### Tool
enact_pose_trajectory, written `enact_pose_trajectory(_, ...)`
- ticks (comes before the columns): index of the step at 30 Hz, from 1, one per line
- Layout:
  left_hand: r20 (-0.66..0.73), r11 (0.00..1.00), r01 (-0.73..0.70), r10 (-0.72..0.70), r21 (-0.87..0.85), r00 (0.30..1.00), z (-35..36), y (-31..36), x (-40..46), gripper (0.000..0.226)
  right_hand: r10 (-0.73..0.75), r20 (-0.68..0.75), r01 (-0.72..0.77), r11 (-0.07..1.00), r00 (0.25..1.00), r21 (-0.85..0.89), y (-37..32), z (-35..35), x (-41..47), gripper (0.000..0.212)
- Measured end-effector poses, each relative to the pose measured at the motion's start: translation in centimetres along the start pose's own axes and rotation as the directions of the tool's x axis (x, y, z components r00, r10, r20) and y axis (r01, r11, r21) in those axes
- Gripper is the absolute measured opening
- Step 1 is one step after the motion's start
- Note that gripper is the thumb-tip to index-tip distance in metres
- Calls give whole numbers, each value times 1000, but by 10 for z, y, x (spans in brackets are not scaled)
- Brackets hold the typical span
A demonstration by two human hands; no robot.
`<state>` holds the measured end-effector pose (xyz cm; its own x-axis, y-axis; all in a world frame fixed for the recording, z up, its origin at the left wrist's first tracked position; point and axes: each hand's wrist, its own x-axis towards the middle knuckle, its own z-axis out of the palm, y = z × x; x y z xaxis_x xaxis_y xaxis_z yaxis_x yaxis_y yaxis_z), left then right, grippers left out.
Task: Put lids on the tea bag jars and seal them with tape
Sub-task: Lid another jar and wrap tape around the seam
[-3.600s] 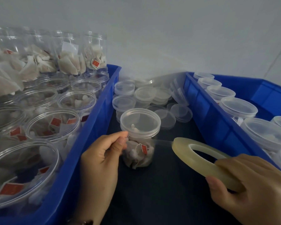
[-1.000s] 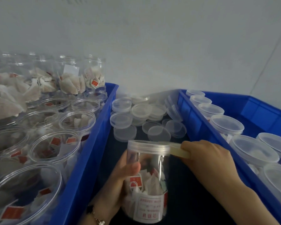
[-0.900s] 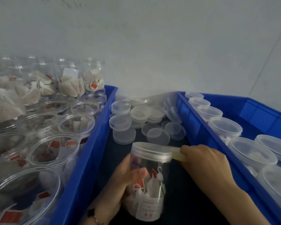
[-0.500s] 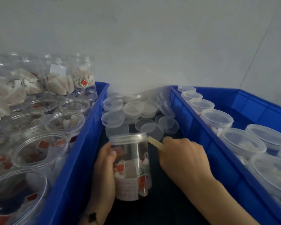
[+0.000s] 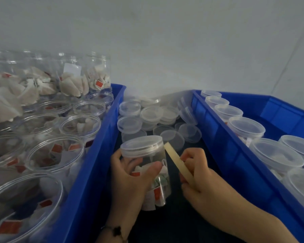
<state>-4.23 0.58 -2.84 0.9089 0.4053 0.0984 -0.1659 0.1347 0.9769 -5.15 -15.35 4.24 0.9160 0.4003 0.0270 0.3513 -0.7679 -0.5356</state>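
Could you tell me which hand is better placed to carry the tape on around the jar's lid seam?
The right hand. It already grips the tape roll, whose end sits at the lid edge. The left hand is wrapped around the tea bag jar, steadying it.

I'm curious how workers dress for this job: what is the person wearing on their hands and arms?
No gloves: both the left hand and the right hand are bare. No sleeves show on either forearm. The left wrist carries a thin dark bracelet with a small dark charm. No rings or watch can be seen.
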Motion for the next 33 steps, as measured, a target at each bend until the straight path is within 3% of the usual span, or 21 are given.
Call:
enact_pose_trajectory(3,-26,997,-40,41,61,999,2,-4,-1,100,60,-83,-63,998,995,-27,-2,-3,-8,41)
enact_pose_trajectory(5,-72,990,-86,94,114,993,5,-4,-2,95,46,-78,-58,986,996,-157,-11,-10,-16,40)
enact_pose_trajectory(9,-121,962,-174,202,210,972,7,-5,-2,85,222,218,-143,934,950,-327,-10,-31,-25,56)
enact_pose_trajectory(12,-132,963,-171,201,206,971,5,-5,-4,84,277,274,-184,929,921,-322,-17,-37,-26,52)
enact_pose_trajectory(14,-149,970,-164,191,178,970,5,-5,-4,86,258,168,-169,893,951,-416,-21,-32,-27,54)
enact_pose_trajectory(17,-150,973,-163,187,164,971,5,-3,-5,89,77,-50,-91,818,996,-568,-22,-22,-28,55)
enact_pose_trajectory(19,-164,976,-149,174,157,971,4,-1,-5,90,-50,-173,-58,823,984,-565,-13,-15,-18,70)
enact_pose_trajectory(21,-186,982,-129,154,139,970,4,1,-6,88,-76,-203,-42,854,976,-518,-5,-8,-9,76)
enact_pose_trajectory(26,-160,995,-81,91,66,983,-1,7,-9,80,-118,-251,-36,844,961,-535,13,-4,12,63)
enact_pose_trajectory(33,58,991,15,-8,-134,998,-5,14,-10,87,-138,-272,-25,855,952,-519,12,-9,33,54)
